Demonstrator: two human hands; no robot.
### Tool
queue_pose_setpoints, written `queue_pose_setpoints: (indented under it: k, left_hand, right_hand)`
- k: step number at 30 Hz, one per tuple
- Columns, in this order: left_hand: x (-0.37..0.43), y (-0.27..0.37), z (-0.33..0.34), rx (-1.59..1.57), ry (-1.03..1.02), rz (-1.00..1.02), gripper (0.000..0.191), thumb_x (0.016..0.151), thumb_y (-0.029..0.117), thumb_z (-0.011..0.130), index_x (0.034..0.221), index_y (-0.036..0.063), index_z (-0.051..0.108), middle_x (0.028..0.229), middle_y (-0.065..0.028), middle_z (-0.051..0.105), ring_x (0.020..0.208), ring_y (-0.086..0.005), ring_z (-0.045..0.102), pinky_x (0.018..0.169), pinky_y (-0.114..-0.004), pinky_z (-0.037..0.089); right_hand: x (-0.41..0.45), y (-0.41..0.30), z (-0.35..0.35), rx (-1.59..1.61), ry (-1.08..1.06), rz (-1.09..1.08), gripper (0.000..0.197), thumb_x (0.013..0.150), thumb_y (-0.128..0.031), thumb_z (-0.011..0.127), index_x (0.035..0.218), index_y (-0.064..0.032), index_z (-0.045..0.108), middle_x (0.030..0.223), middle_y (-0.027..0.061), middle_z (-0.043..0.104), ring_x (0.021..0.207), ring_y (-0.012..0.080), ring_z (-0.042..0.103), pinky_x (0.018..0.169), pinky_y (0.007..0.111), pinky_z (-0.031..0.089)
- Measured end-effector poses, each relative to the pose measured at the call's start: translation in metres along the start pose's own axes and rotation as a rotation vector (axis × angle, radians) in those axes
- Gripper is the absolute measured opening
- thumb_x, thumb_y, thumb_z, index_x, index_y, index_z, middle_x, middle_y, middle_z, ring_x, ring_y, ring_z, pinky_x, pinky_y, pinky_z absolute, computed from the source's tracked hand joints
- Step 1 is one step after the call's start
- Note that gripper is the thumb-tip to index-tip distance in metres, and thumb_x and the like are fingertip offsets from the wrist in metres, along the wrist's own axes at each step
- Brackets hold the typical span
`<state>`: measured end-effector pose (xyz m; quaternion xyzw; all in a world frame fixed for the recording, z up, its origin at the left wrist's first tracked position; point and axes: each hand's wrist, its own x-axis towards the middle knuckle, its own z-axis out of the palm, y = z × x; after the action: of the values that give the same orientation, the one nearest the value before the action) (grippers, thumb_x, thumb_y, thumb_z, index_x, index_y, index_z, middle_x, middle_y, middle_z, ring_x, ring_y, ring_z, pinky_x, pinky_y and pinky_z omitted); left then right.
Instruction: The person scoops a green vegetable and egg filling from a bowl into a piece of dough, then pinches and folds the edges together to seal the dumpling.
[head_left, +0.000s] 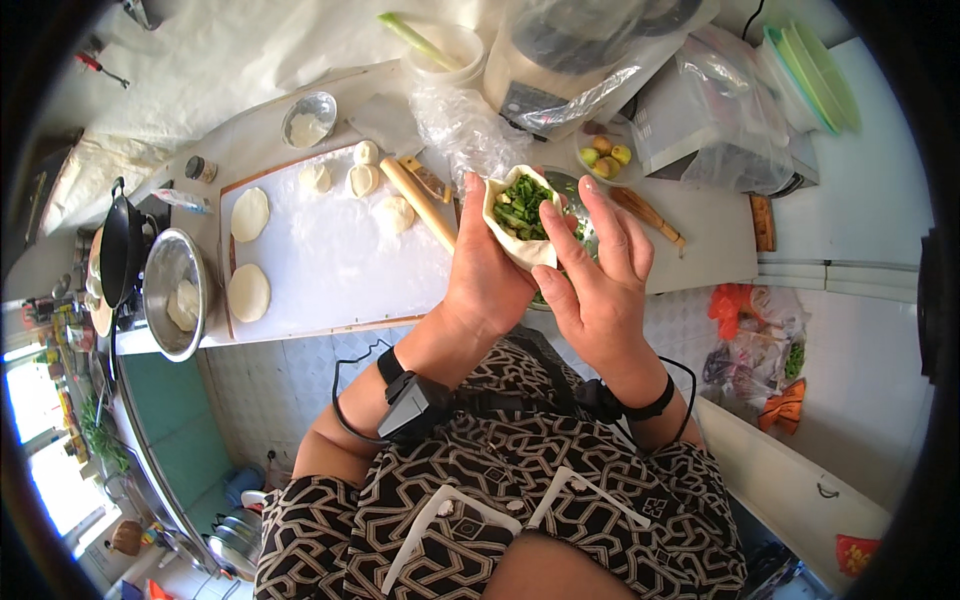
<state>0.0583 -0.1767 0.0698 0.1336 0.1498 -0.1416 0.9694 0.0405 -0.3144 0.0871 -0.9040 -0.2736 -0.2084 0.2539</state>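
Observation:
My left hand cups a round dough wrapper from below, its thumb up along the near-left side. Chopped green filling sits inside, and the dough rim rises around it in folds. My right hand is at the wrapper's right side with its fingers spread. Its index fingertip is by the rim and its thumb is close to the lower edge; whether they press the dough is hard to tell. Behind both hands, a metal bowl with green bits is partly hidden.
A floured board carries flattened dough rounds, dough pieces and a rolling pin. A steel bowl with dough stands left, near a black wok. Behind are a flour bowl, a plastic bag and a fruit bowl.

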Motion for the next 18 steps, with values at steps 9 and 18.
queue_pose_setpoints:
  k: [9,18]
  left_hand:
    - [-0.006,0.001,-0.004,0.048,0.044,-0.044,0.062,0.100,0.062,0.034,0.127,0.0094,0.055,0.120,-0.0098,0.063,0.111,-0.0267,0.060,0.102,-0.040,0.046]
    - [-0.010,0.001,-0.005,0.049,0.043,-0.076,0.057,0.099,0.060,0.041,0.119,0.0096,0.059,0.113,-0.0081,0.065,0.105,-0.0235,0.062,0.094,-0.038,0.050]
  right_hand:
    - [0.003,-0.010,-0.002,-0.004,-0.038,-0.002,0.037,0.093,-0.027,0.062,0.125,-0.0087,0.068,0.146,0.0145,0.048,0.125,0.0307,0.042,0.108,0.040,0.030]
    - [0.010,-0.017,0.003,-0.001,-0.094,-0.014,0.038,0.095,-0.027,0.058,0.127,-0.0086,0.066,0.147,0.0147,0.047,0.126,0.0322,0.041,0.109,0.042,0.030]
